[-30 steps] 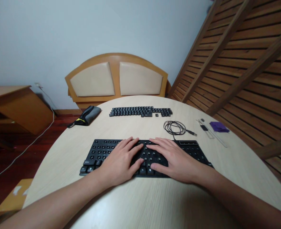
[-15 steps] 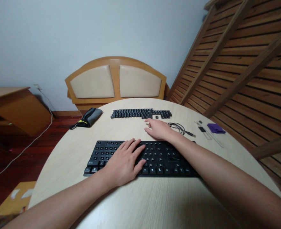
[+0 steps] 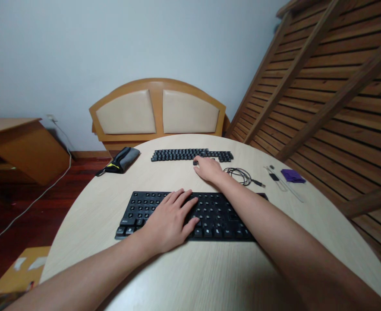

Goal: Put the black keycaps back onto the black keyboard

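My left hand (image 3: pixel 172 220) lies flat with fingers spread on a black keyboard (image 3: pixel 206 211). Most of its keycaps are off, leaving bare switch posts, while a row of keys remains along the near edge. Beyond the keyboard, my right hand (image 3: pixel 208 168) reaches to the front of the removed black keycaps (image 3: pixel 174 154), which are laid out in rows. Its thumb and forefinger close around a dark keycap (image 3: pixel 195 163); part of that key is hidden by the fingers.
A coiled USB cable (image 3: pixel 242 175) lies right of my right hand. Farther right are a wire keycap puller (image 3: pixel 276 177), a thin rod (image 3: pixel 292 191) and a purple cloth (image 3: pixel 293 176). A dark grey folded pouch (image 3: pixel 122 160) sits at the round table's left edge (image 3: pixel 89 207).
My right hand has moved forward from above the keyboard's far edge to the loose keycaps, and its fingers have closed on one. My left hand has stayed on the keyboard.
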Demonstrator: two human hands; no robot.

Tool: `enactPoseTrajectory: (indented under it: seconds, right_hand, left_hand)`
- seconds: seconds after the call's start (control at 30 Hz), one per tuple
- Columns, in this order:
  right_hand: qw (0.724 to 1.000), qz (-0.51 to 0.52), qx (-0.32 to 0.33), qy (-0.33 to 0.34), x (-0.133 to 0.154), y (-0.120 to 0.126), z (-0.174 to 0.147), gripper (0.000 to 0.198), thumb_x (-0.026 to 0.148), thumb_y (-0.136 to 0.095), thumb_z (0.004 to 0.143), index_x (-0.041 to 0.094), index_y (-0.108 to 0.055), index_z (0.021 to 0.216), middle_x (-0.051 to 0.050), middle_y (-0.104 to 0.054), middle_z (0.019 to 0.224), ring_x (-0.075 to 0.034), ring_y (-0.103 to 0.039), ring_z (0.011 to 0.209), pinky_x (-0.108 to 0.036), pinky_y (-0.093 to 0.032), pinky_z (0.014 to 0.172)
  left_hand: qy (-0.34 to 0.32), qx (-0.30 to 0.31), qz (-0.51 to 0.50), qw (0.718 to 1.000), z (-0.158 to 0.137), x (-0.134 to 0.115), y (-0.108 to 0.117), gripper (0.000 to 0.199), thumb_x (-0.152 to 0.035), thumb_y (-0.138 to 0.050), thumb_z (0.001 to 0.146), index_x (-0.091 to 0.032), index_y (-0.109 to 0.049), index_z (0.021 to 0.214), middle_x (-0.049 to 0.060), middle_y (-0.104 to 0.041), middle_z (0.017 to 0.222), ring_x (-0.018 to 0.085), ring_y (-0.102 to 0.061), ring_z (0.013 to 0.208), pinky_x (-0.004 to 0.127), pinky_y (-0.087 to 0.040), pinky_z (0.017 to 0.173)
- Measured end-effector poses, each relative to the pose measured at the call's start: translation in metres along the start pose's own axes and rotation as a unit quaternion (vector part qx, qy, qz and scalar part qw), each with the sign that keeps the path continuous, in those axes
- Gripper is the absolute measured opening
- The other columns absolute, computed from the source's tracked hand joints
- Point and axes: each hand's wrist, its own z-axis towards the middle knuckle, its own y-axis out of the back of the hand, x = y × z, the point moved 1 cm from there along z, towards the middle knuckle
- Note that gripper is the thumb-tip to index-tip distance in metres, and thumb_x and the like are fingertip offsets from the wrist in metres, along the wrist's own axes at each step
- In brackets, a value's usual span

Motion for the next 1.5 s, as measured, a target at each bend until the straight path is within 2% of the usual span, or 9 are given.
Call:
enactPoseTrajectory:
  seconds: [0.17,0.3,0.43,0.6,0.8,0.97,1.1,1.3,1.5]
  right_hand:
    - [1.0,0.012,-0.005,0.027,0.0,0.008,-0.024,0.024,0.028,-0.056,0.096,0.019,-0.068,0.115,-0.012,-0.073,0.115,-0.028,-0.066,0.11,-0.036,-0.049,0.09]
    - [0.997,0.039,-0.007,0.063,0.002,0.017,-0.065,0.019,0.03,-0.058,0.096,0.022,-0.07,0.109,-0.007,-0.073,0.116,-0.024,-0.068,0.106,-0.033,-0.05,0.09]
    - [0.973,0.199,-0.062,0.097,0.002,0.026,-0.118,0.018,0.027,-0.058,0.096,0.021,-0.069,0.109,-0.004,-0.075,0.11,-0.021,-0.07,0.097,-0.035,-0.052,0.091]
    - [0.946,0.301,-0.037,0.114,-0.003,0.023,-0.16,0.017,0.029,-0.061,0.094,0.024,-0.072,0.107,-0.004,-0.077,0.108,-0.022,-0.071,0.099,-0.036,-0.055,0.091]
    - [0.934,0.333,0.007,0.127,-0.009,0.013,-0.161,0.022,0.032,-0.059,0.095,0.027,-0.075,0.109,-0.004,-0.077,0.109,-0.023,-0.071,0.101,-0.039,-0.054,0.094]
    - [0.92,0.375,0.024,0.111,-0.007,0.013,-0.158,0.019,0.03,-0.059,0.095,0.025,-0.075,0.106,-0.003,-0.077,0.108,-0.021,-0.071,0.101,-0.036,-0.054,0.093]
    - [0.916,0.386,0.031,0.105,-0.007,0.012,-0.159,0.015,0.028,-0.06,0.094,0.024,-0.074,0.101,-0.003,-0.077,0.102,-0.02,-0.071,0.095,-0.034,-0.054,0.089]
    - [0.934,0.324,0.003,0.148,-0.007,0.01,-0.164,0.012,0.026,-0.064,0.093,0.024,-0.074,0.099,-0.003,-0.077,0.099,-0.021,-0.069,0.096,-0.036,-0.053,0.091]
    - [0.94,0.292,-0.034,0.175,-0.006,0.009,-0.166,0.012,0.024,-0.067,0.092,0.022,-0.076,0.1,-0.003,-0.078,0.097,-0.02,-0.071,0.093,-0.034,-0.054,0.086]
  left_hand:
    - [-0.004,-0.006,0.0,1.0,-0.001,0.0,-0.001,0.05,-0.047,-0.046,0.101,-0.018,-0.053,0.142,0.013,-0.046,0.154,0.033,-0.041,0.142,0.054,-0.035,0.116]
    - [-0.004,-0.008,0.004,1.0,-0.001,0.0,-0.001,0.05,-0.046,-0.047,0.101,-0.018,-0.053,0.142,0.013,-0.047,0.153,0.034,-0.041,0.142,0.054,-0.034,0.117]
    - [-0.003,0.006,0.011,1.0,0.0,0.0,0.001,0.053,-0.046,-0.047,0.101,-0.016,-0.053,0.144,0.014,-0.047,0.153,0.034,-0.041,0.143,0.054,-0.034,0.117]
    - [0.001,0.001,-0.006,1.0,-0.001,0.0,0.003,0.053,-0.046,-0.049,0.1,-0.017,-0.053,0.144,0.014,-0.046,0.154,0.034,-0.04,0.143,0.055,-0.036,0.116]
    - [-0.021,-0.022,-0.05,0.998,-0.001,-0.002,0.01,0.041,-0.035,-0.056,0.097,-0.018,-0.06,0.134,0.011,-0.059,0.143,0.03,-0.05,0.136,0.052,-0.043,0.112]
    - [-0.04,-0.034,-0.11,0.992,-0.001,-0.005,0.012,0.029,-0.028,-0.059,0.096,-0.02,-0.065,0.123,0.007,-0.07,0.125,0.025,-0.061,0.12,0.047,-0.047,0.106]
    - [-0.051,-0.04,-0.15,0.987,-0.001,-0.008,0.011,0.023,-0.025,-0.06,0.096,-0.02,-0.065,0.117,0.006,-0.072,0.114,0.023,-0.064,0.109,0.045,-0.049,0.101]
    - [-0.039,-0.024,-0.175,0.983,-0.001,-0.008,0.012,0.016,-0.023,-0.062,0.094,-0.019,-0.067,0.109,0.006,-0.072,0.107,0.023,-0.064,0.102,0.042,-0.051,0.092]
    - [-0.037,-0.017,-0.176,0.984,-0.002,-0.008,0.013,0.011,-0.023,-0.062,0.094,-0.019,-0.069,0.102,0.006,-0.073,0.102,0.023,-0.063,0.1,0.042,-0.051,0.091]
